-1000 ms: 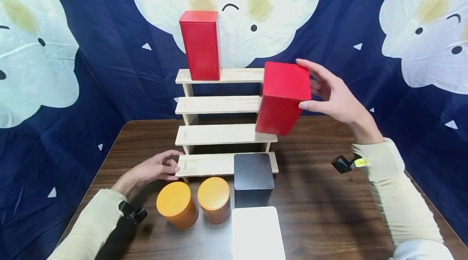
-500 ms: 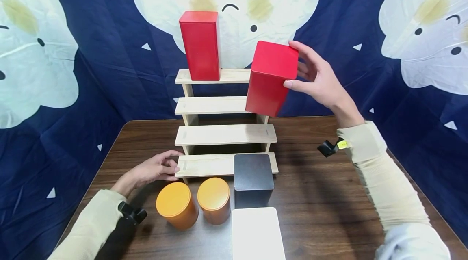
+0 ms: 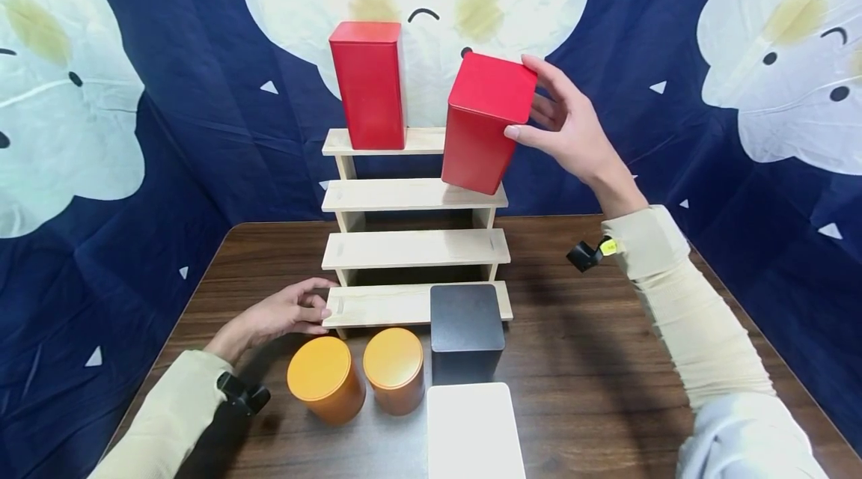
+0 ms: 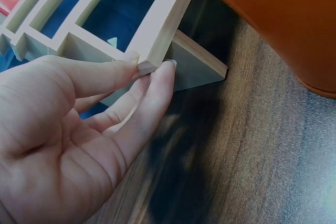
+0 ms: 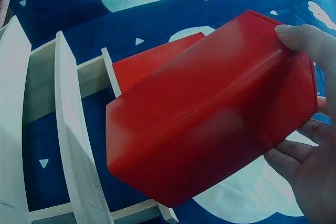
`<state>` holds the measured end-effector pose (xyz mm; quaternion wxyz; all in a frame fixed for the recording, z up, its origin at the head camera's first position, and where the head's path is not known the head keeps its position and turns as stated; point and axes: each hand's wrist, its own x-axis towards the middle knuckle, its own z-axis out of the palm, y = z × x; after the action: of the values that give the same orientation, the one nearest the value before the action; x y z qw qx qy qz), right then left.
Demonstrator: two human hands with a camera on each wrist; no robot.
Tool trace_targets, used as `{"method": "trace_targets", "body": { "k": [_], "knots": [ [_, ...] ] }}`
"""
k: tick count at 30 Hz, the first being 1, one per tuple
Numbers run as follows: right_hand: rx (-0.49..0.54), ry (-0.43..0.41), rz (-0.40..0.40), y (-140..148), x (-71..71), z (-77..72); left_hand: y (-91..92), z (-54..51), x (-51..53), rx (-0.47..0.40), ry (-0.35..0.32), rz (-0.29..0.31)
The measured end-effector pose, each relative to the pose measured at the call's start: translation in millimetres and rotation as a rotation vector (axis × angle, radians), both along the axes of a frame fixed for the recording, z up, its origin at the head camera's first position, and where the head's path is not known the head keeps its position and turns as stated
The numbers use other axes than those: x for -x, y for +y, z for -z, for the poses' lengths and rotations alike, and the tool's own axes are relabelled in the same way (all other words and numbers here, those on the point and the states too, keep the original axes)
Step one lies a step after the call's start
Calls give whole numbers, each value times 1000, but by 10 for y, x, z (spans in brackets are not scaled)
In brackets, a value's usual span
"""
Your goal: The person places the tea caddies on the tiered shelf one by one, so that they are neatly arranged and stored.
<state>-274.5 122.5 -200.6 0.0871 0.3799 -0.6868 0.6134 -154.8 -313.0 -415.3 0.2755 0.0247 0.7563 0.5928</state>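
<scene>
I've the right hand (image 3: 569, 123) gripping a tilted red box (image 3: 486, 123), upper centre of head view; left hand (image 3: 286, 310) pinches the shelf (image 3: 414, 247), lower left. Probably placing step; next calls for levelling.

Right hand (image 3: 578, 133) high, gripping, left hand (image 3: 284, 311) low, pinching

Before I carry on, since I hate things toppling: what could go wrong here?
The right hand grips the held red box near its top, so it may slip. It could bump the upright red box. The left hand pinches the wooden rack; a tug might shift it.
</scene>
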Motion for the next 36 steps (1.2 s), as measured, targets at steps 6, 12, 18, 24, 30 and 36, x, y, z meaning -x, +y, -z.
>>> {"method": "trace_targets", "body": {
  "k": [6, 12, 18, 24, 30, 36],
  "knots": [
    [-32, 4, 45, -72, 70, 4, -11, 5, -6, 1, -6, -3],
    [-45, -5, 66, -107, 121, 12, -7, 1, -5, -8, -5, -3],
    [-51, -48, 35, -126, 178, -28, -5, -14, -9, -5, 1, 6],
    [-131, -90, 14, -135, 179, -142, -13, -17, -8, -23, -3, 8],
    [-202, -108, 42, -137, 225, -212, -11, -28, -7, -17, -4, 10],
    [-221, -131, 71, -138, 292, -256, 1, -31, -18, -18, -11, 4]
  ]
}}
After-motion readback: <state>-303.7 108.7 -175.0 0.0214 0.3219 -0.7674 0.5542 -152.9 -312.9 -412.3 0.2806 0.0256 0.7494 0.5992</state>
